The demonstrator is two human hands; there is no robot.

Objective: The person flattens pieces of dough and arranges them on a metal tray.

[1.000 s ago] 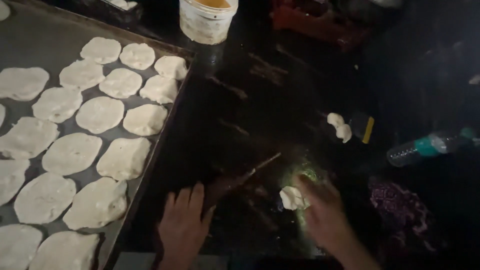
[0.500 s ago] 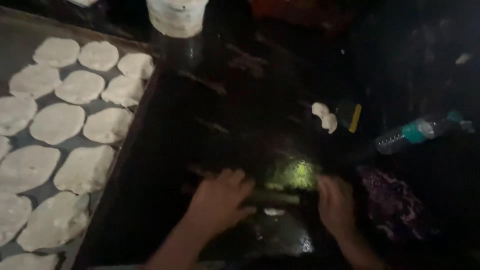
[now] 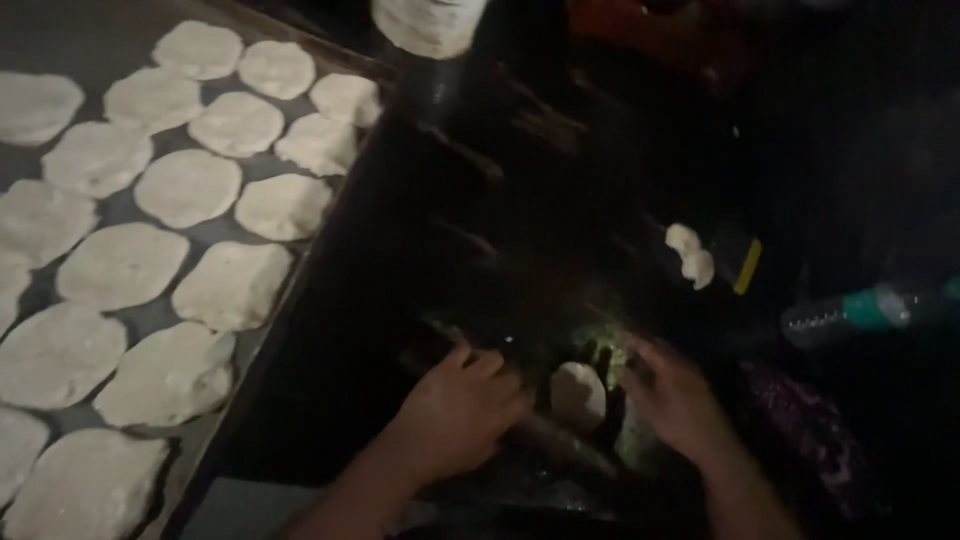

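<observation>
My left hand (image 3: pixel 455 410) and my right hand (image 3: pixel 678 398) rest palms down on the two ends of a dark rolling pin (image 3: pixel 560 440) on a dark, dimly lit work surface. Between the hands lies a small pale oval of dough (image 3: pixel 579 394), partly under the pin. To the left, a large metal tray (image 3: pixel 290 285) carries several flattened dough rounds (image 3: pixel 232 285) in rows.
Two small dough balls (image 3: pixel 692 254) sit on the surface to the upper right, next to a dark tool with a yellow edge (image 3: pixel 745 268). A plastic bottle with a teal band (image 3: pixel 865 310) lies at right. A white tub (image 3: pixel 428 24) stands at the top.
My hands went from reaching for the pin and a dough ball to pressing on both pin ends. The dough between them has flattened into an oval. The view shifted right.
</observation>
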